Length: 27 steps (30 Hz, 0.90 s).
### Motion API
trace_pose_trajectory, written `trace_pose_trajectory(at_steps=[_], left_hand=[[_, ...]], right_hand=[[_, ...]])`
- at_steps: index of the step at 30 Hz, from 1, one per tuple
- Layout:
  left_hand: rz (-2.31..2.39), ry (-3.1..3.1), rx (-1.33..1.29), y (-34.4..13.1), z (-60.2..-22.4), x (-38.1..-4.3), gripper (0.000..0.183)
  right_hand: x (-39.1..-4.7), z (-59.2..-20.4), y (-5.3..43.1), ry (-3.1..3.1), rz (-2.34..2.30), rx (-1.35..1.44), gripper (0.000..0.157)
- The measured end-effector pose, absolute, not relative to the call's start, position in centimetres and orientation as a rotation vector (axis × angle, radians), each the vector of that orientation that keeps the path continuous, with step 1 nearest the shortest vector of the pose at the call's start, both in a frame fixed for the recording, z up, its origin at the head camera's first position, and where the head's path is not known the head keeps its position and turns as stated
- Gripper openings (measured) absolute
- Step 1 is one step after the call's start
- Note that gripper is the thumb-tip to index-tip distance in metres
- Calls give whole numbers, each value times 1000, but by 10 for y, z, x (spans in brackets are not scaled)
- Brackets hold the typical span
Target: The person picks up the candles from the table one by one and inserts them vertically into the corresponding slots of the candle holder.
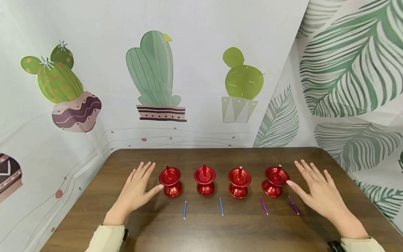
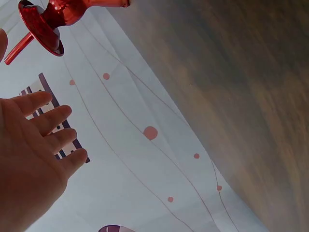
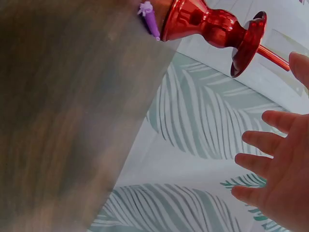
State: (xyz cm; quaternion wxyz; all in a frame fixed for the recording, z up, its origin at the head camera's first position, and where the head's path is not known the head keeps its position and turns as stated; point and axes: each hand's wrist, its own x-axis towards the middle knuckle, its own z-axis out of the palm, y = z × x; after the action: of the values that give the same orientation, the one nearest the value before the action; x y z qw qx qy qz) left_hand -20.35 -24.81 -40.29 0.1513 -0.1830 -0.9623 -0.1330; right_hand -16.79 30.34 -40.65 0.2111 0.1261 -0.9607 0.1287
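Brown wood-grain tbl [image 1: 201, 232], cactus/leaf-print cloth [image 1: 201, 80] behind. L hand [image 1: 136, 192] & R hand [image 1: 319, 194] both w/ fingers straight, spread apart. 4 red pedestal holders [image 1: 205, 189] in row betw. hands; end ones just beside L & R hand resp., contact can't tell. Wearer's side of row: 2 thin blue sticks [image 1: 184, 210] twd L hand, 2 purple sticks [image 1: 263, 205] twd R hand.

4 red holders [image 1: 205, 180] stand upright w/ 2 blue, 2 purple candles [image 1: 263, 205] lying nearby.
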Motion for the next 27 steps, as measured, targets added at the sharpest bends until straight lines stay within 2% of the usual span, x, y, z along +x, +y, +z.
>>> trace_pose_trajectory(at_steps=[13,27], left_hand=[[-453,-2696,-587,-248,-397,-207,75],[-716,-2628,-619,-246,-387,-206,56]], right_hand=[[-169,-396,297,-2603,434,373,69],[-172,-368,274,-2367,646,480,55]])
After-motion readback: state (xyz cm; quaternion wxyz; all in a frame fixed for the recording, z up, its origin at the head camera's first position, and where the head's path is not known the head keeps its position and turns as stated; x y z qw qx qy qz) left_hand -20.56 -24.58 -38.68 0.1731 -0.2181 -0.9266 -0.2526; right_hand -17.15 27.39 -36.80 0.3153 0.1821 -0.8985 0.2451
